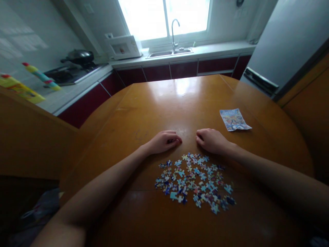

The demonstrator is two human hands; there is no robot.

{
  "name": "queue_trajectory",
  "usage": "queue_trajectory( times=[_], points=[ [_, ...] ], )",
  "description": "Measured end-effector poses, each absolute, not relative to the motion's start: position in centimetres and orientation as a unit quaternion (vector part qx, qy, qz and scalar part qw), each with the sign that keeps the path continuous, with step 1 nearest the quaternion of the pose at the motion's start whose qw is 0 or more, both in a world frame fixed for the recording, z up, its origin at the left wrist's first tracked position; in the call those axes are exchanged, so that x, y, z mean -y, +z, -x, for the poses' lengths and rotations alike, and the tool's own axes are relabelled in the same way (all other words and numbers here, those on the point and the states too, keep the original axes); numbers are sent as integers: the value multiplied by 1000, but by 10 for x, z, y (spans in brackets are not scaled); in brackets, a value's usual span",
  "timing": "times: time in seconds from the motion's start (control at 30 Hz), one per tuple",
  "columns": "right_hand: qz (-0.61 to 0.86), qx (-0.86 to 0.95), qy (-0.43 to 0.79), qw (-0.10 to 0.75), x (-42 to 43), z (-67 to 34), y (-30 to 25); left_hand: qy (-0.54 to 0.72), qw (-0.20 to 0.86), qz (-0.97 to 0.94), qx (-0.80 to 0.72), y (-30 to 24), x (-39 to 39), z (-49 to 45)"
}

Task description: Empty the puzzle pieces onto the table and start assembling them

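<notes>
My left hand (165, 141) rests on the wooden table (164, 109), its fingers curled loosely inward and nothing visible in them. Opposite it, a short gap away, my right hand (211, 140) also lies on the tabletop with its fingers folded in. Between my forearms, just below both hands, spreads a loose heap of small jigsaw puzzle pieces (190, 184) in light blue, dark blue, white and other colours. Neither hand touches the pieces. Beyond my right hand lies a creased, colourful picture sheet (234, 120).
Past the table's far edge runs a counter with a sink (171, 53), a faucet (173, 32) and a white microwave (123, 47). A dark pan (80, 56) sits on the stove at left, near yellow bottles (20, 90). A refrigerator (290, 44) stands at right.
</notes>
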State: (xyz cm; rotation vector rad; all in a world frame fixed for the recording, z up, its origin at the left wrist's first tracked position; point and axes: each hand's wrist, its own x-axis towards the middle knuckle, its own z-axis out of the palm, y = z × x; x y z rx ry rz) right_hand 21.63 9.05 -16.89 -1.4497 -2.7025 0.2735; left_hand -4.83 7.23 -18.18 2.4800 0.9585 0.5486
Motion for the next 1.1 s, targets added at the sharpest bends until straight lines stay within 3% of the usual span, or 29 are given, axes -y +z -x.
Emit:
queue_trajectory(
  times=[1.1],
  points=[
    [472, 877, 90, 28, -89, -216, -166, 200, 214, -896, -334, -175, -70, 48]
  ],
)
